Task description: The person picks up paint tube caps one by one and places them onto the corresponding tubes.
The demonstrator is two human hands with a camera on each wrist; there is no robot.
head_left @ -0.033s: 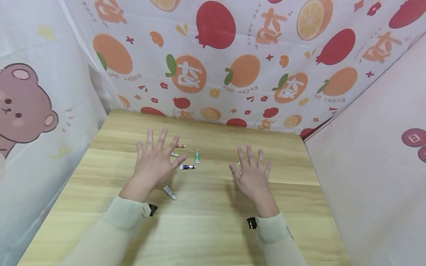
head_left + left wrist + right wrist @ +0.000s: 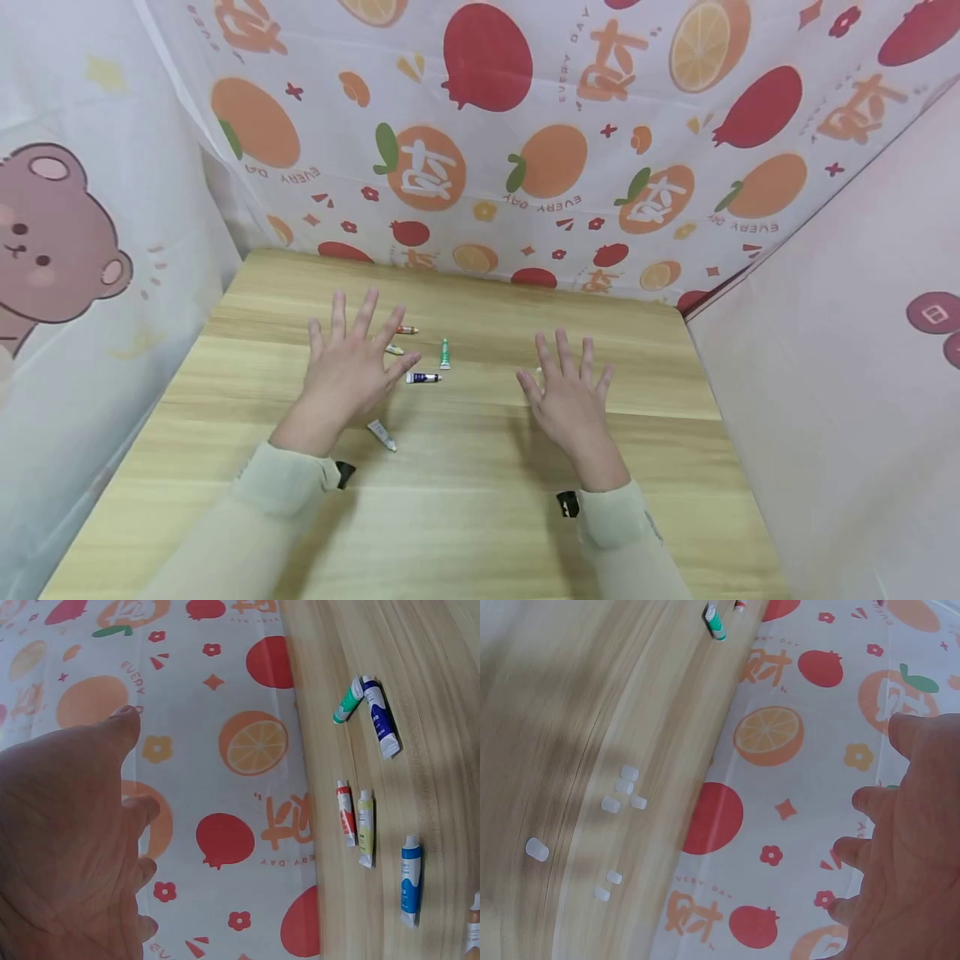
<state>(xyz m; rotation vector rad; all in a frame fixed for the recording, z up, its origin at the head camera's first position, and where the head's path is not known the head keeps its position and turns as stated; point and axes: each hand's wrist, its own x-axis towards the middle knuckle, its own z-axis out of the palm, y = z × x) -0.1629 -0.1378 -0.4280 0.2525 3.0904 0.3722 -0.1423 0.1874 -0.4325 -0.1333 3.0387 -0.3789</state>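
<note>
My left hand (image 2: pixel 345 371) is held over the left part of the table with its fingers spread, holding nothing. Around and beneath it lie small paint tubes: a green tube (image 2: pixel 445 354), a dark blue tube (image 2: pixel 423 377), a red tube (image 2: pixel 346 814), a yellow tube (image 2: pixel 365 829), a blue tube (image 2: pixel 410 881) and a brown tube (image 2: pixel 473 930) cut by the frame edge. A pale tube (image 2: pixel 382 435) lies nearer me. Likewise spread, my right hand (image 2: pixel 572 407) holds nothing; small white caps (image 2: pixel 610 804) lie scattered on the table in the right wrist view, mostly hidden by it in the head view.
The wooden table (image 2: pixel 480 533) meets a fruit-printed curtain (image 2: pixel 495 233) at its far edge. A bear-printed cloth (image 2: pixel 60 233) hangs on the left, and a pale wall or cloth (image 2: pixel 840 333) stands on the right.
</note>
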